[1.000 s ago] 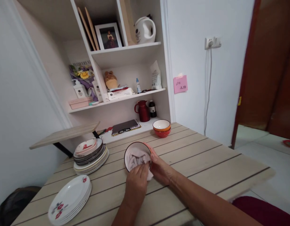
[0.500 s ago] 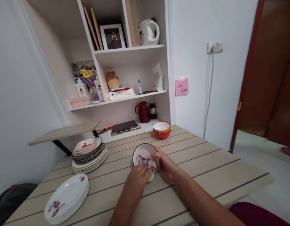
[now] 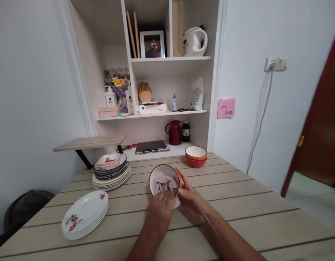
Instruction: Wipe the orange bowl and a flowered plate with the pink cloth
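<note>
An orange bowl (image 3: pixel 154 178) with a white inside and dark rim is tipped toward me over the table. My right hand (image 3: pixel 191 197) grips its right side, fingers behind the outer wall and thumb near the rim. My left hand (image 3: pixel 161 210) presses a pale, crumpled cloth (image 3: pixel 166 183) into the bowl, fingers closed on it. Part of the cloth hangs over the near rim. Beyond, to the right, an orange bowl (image 3: pixel 196 153) is nested in a red bowl (image 3: pixel 196 163).
White flowered plates (image 3: pixel 84 210) are stacked at the left front. Behind them is a taller pile of plates (image 3: pixel 113 177), topped by small pink dishes (image 3: pixel 109 160). A raised wooden shelf (image 3: pixel 88 143) stands at the back left. A red jug (image 3: pixel 174 132) stands in the shelving.
The view has swung left. The bowl has turned and tilted more, showing its orange side at my right fingers. Both hands keep hold, the left one on the cloth.
</note>
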Tool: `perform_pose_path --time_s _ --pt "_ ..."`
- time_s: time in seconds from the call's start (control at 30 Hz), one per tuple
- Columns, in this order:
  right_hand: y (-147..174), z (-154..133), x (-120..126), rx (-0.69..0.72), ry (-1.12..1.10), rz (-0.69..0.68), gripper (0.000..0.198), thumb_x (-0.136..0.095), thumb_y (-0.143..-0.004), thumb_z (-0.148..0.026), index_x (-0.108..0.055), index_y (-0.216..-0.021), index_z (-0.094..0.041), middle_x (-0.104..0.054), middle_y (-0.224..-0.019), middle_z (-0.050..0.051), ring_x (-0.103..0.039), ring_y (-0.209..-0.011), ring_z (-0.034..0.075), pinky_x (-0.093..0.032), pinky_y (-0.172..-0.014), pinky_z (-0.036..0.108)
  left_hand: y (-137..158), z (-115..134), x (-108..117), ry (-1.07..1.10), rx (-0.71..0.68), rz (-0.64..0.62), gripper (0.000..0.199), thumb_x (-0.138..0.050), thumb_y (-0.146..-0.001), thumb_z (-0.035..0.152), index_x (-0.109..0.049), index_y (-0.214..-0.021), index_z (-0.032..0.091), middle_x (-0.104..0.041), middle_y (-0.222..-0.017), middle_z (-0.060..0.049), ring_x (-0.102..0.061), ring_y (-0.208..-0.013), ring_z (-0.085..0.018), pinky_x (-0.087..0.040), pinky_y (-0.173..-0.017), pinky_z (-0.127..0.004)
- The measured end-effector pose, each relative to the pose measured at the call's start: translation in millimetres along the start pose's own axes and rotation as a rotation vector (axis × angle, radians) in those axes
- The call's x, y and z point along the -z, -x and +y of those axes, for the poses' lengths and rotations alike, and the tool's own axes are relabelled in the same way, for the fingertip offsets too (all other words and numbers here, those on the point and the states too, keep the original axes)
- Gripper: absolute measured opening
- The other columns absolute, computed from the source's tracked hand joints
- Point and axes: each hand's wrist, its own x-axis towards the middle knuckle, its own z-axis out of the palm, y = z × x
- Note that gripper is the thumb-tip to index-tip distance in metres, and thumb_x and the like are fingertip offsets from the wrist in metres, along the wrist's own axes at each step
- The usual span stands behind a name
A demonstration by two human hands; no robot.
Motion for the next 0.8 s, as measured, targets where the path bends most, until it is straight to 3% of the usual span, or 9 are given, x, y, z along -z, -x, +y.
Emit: perform_pose_path --time_s 0.13,0.27,0.37,0.53,0.7,0.8 --pt "-6 17 -4 -0.013 0.000 0.159 0.075 -0.088 -0.068 -0.026 -0.059 -0.137 -0.031 -0.078 -0.112 0.003 -0.072 -0.103 0.026 -0.054 -0.092 0.036 1 3 0 -0.042 -0.101 0.008 0.029 -0.046 -0.101 0.006 -0.067 -0.121 0.011 -0.078 -0.093 -0.011 -0.072 -0.079 -0.021 -0.058 -0.071 -0.033" --pt "-11 20 0 -0.008 -0.069 0.282 0.062 -0.084 -0.067 -0.027 -0.067 -0.126 -0.031 -0.078 -0.092 -0.001 -0.072 -0.088 0.024 -0.055 -0.082 0.033 0 6 -1 -0.065 -0.140 -0.080 0.039 -0.044 -0.102 0.008 -0.060 -0.138 0.011 -0.078 -0.105 -0.013 -0.072 -0.088 -0.022 -0.059 -0.076 -0.034" --pt "-10 6 8 -0.007 -0.046 0.292 0.060 -0.085 -0.069 -0.030 -0.069 -0.127 -0.032 -0.080 -0.093 -0.001 -0.072 -0.086 0.024 -0.054 -0.079 0.032 -4 4 2 -0.010 -0.153 -0.140 0.038 -0.043 -0.104 0.011 -0.060 -0.138 0.016 -0.077 -0.108 -0.011 -0.072 -0.097 -0.022 -0.059 -0.086 -0.036" --pt "-4 -21 24 -0.043 0.108 0.263 0.064 -0.083 -0.073 -0.031 -0.065 -0.135 -0.032 -0.082 -0.101 0.002 -0.072 -0.078 0.026 -0.050 -0.067 0.032 -11 -3 4 0.089 -0.187 -0.120 0.025 -0.048 -0.105 0.015 -0.070 -0.115 0.020 -0.077 -0.102 -0.005 -0.071 -0.099 -0.021 -0.056 -0.098 -0.039" --pt "0 -23 24 -0.044 0.084 0.207 0.069 -0.085 -0.077 -0.036 -0.058 -0.141 -0.034 -0.080 -0.109 0.003 -0.073 -0.088 0.026 -0.052 -0.074 0.034 -10 -7 3 0.038 -0.200 -0.022 0.023 -0.050 -0.103 0.011 -0.072 -0.105 0.018 -0.078 -0.100 -0.005 -0.071 -0.094 -0.020 -0.055 -0.104 -0.043" --pt "1 -16 18 -0.045 0.042 0.127 0.079 -0.089 -0.075 -0.036 -0.052 -0.146 -0.038 -0.078 -0.119 0.003 -0.072 -0.098 0.026 -0.053 -0.083 0.037 -8 -7 3 0.028 -0.176 -0.004 0.021 -0.052 -0.101 0.009 -0.071 -0.104 0.016 -0.078 -0.097 -0.006 -0.071 -0.091 -0.020 -0.058 -0.094 -0.039"
